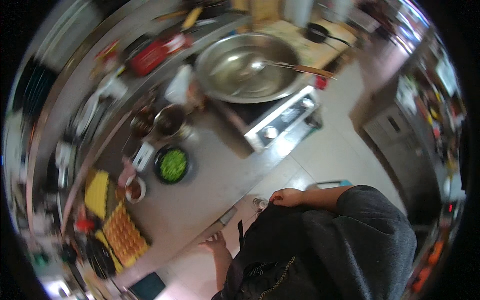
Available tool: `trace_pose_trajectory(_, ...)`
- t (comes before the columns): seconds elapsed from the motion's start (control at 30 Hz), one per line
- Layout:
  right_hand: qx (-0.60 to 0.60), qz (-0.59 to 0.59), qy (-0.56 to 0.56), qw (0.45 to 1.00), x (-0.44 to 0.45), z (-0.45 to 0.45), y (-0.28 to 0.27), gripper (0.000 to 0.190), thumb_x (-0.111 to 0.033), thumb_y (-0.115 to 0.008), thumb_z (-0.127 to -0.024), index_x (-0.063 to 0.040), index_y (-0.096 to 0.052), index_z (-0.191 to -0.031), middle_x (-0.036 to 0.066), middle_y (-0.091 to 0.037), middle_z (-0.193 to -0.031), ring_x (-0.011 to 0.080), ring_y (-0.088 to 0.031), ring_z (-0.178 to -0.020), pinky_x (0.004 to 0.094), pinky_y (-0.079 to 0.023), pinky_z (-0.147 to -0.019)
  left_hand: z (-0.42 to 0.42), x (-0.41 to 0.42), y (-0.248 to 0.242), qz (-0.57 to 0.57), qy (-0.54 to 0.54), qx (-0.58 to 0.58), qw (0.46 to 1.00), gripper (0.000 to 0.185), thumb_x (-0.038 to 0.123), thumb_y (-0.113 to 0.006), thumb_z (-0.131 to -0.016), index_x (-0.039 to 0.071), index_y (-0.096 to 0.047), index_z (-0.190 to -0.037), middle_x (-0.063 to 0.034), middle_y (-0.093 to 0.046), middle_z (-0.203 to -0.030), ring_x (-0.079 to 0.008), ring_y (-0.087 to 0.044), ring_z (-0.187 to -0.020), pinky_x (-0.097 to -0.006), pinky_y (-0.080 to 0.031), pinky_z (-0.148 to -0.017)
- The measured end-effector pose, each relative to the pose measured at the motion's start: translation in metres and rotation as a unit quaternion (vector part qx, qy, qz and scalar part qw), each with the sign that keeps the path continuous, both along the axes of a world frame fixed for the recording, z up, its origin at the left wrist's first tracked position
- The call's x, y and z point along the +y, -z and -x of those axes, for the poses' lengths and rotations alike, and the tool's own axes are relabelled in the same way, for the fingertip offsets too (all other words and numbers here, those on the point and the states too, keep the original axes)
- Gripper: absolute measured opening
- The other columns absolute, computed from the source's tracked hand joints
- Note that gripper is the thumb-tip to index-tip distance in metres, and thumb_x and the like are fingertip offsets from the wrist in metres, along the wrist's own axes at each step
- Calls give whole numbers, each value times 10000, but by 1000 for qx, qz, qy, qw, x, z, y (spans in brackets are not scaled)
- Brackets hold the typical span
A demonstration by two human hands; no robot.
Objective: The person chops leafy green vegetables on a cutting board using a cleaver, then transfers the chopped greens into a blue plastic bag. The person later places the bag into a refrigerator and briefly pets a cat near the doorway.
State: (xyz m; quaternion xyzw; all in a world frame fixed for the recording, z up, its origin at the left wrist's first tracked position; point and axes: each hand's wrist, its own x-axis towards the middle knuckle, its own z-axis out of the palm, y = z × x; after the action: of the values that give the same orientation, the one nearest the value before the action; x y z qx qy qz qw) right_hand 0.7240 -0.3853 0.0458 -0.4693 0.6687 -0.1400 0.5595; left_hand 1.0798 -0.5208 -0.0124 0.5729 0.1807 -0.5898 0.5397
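Note:
My left hand (214,242) is at the front edge of the steel counter (225,187), its fingers apart and nothing in it. My right hand (287,197) rests against the front of my black apron, fingers curled; whether it grips the cloth cannot be seen. Across the counter stands a black bowl of chopped greens (173,165). Beyond it a wide steel wok (247,90), with clear liquid inside, sits on an induction cooker (281,116). A wood-handled ladle (315,70) lies across its rim.
Egg trays (125,236) with eggs stand at the left end of the counter. Near the bowl are a small white cup (135,189), a white box-shaped device (143,156) and a metal pot (169,120). A small black pan (317,33) lies beyond the wok. A steel cabinet (401,150) stands at right.

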Motion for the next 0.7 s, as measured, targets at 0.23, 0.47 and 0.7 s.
trace_pose_trajectory(0.23,75,-56,348,933,171,50,-26,352,-328,-590,-905,-97,-625,-1170,115,-680,-1084,278,-637,-1012,361,-483,-901,14,-30,-5,-4,182,-58,982,684,605,-513,-891,119,-458,-1369,-99,-461,-1338,-270,-462,-1168,-429,-447,-911)
trace_pose_trajectory(0.47,-51,-52,527,847,277,98,-32,397,-345,-618,-911,-101,-611,-1225,115,-628,-1211,264,-580,-1128,363,-441,-981,185,9,-26,179,763,-159,600,565,473,-544,-932,84,-491,-1339,-83,-549,-1254,-223,-534,-1116,-363,-443,-949)
trace_pose_trajectory(0.7,124,-31,715,688,434,267,26,334,-247,-592,-927,-64,-601,-1206,135,-660,-1098,231,-623,-1010,344,-499,-875,455,64,-86,210,886,33,412,477,357,-534,-979,54,-500,-1346,-85,-579,-1278,-210,-561,-1154,-316,-434,-987)
